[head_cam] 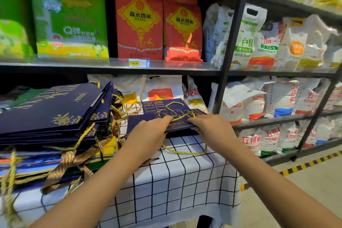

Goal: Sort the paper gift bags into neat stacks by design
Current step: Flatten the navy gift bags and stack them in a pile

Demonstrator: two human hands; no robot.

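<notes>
We see both hands pressed on the near edge of a small stack of navy gift bags (162, 114): the left hand (148, 133) has its fingers curled over the left part of that edge, and the right hand (209, 126) grips the right part, so each hand is closed on the stack, though we cannot tell how many bags are between the fingers. The top bag lies flat and carries gold letters that read "MILK DELUXE", and one gold cord handle (174, 106) rests in a loop on its face. Another gold cord handle (185, 151) hangs from the near edge, under the hands, onto the checked tablecloth (175, 181), which is white with dark lines and covers the table. To the left, near this stack but apart from it, there is a much taller pile of bags (53, 116); its upper bags have the same navy design, and lower in it we see yellow, blue and orange edges, with gold and bronze cords falling out on the near side. Behind the table stands a black metal shelf (111, 65) with red rice bags (138, 18), a green box (68, 15) and, to the right, many white sacks (268, 42).
</notes>
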